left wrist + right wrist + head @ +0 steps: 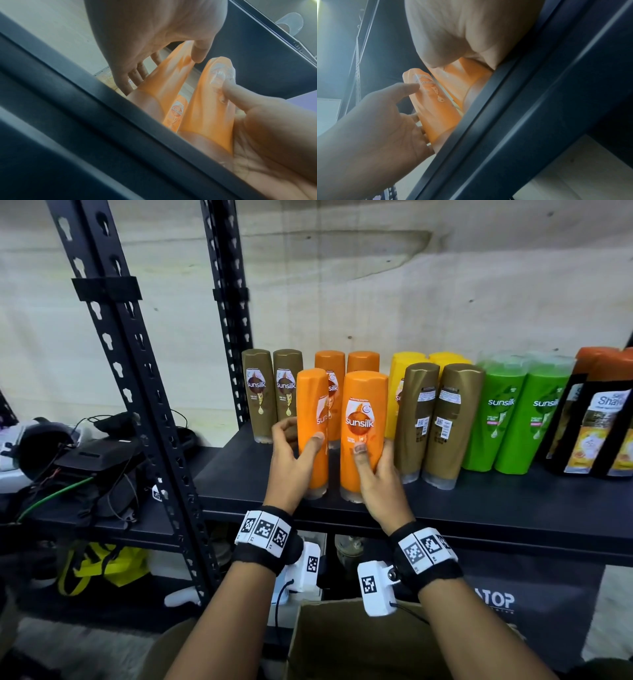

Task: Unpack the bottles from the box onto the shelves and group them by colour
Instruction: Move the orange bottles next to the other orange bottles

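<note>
Two orange Sunsilk bottles stand upright side by side near the front of the black shelf (479, 501). My left hand (301, 436) grips the left orange bottle (310, 405), thumb on its front and fingers round its left side. My right hand (375, 453) grips the right orange bottle (364, 398), thumb on the label. The left wrist view shows my left hand (164, 67) round its bottle (163, 86), with the other bottle (205, 115) beside it. In the right wrist view, my palm covers most of the right bottle (467, 81). The open cardboard box (359, 642) sits below my wrists.
Behind stand two more orange bottles (346, 364) and two brown ones (270, 395). To the right are yellow bottles (411, 364), two brown bottles (435, 422), green bottles (513, 412) and black-and-orange bottles (596, 412). A black upright post (137, 371) stands left.
</note>
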### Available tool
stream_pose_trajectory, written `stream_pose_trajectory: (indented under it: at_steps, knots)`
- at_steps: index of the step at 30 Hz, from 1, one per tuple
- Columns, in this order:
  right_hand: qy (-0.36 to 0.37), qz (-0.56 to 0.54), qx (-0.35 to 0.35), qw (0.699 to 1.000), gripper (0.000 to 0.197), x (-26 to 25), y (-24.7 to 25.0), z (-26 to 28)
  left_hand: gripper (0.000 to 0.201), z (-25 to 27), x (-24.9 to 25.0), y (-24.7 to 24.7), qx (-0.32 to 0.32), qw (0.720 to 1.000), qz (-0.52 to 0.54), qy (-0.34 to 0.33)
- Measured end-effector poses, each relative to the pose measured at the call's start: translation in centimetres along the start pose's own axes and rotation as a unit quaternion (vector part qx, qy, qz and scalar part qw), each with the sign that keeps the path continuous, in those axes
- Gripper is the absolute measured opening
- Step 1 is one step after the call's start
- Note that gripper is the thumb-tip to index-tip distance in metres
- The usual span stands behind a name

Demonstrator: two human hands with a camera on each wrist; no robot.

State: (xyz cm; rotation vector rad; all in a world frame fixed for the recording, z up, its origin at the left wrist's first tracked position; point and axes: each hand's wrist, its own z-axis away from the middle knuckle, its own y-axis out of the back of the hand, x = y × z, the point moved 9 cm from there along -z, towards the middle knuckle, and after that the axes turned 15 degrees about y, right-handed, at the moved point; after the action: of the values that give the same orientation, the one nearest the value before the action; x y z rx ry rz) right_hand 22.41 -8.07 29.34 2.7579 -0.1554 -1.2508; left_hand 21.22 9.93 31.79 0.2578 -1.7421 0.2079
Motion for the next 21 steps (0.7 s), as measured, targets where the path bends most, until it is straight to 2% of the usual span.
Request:
stream_pose_trajectory:
  at_steps: [4,9,12,14,17,21]
  knots:
    - [-0.009,-0.012,-0.014,1.000,0.050,0.0,-0.3,0.1,0.047,0.1,-0.4,-0.2,-0.005,1.000,0.001,0.016]
    - [-0.012,-0.014,-0.015,1.000,0.037,-0.6,-0.1,0.1,0.030,-0.1,-1.0,-0.5,-0.030,0.998,0.029,0.055]
    - [-0.014,-0.015,-0.017,1.000,0.037,-0.6,-0.1,0.2,0.027,-0.2,-1.2,-0.5,-0.031,0.997,0.036,0.068]
    - [-0.012,-0.014,-0.022,1.000,0.043,-0.6,-0.2,0.2,0.025,-0.3,-1.4,-0.3,-0.025,0.996,0.047,0.077]
    - [-0.009,-0.009,-0.023,1.000,0.061,-0.6,-0.3,0.2,0.028,-0.6,-1.8,-0.4,-0.025,0.993,0.071,0.090]
    - [-0.009,-0.008,-0.025,1.000,0.050,-0.7,-0.3,0.2,0.036,-0.4,-1.9,-1.0,-0.032,0.990,0.098,0.099]
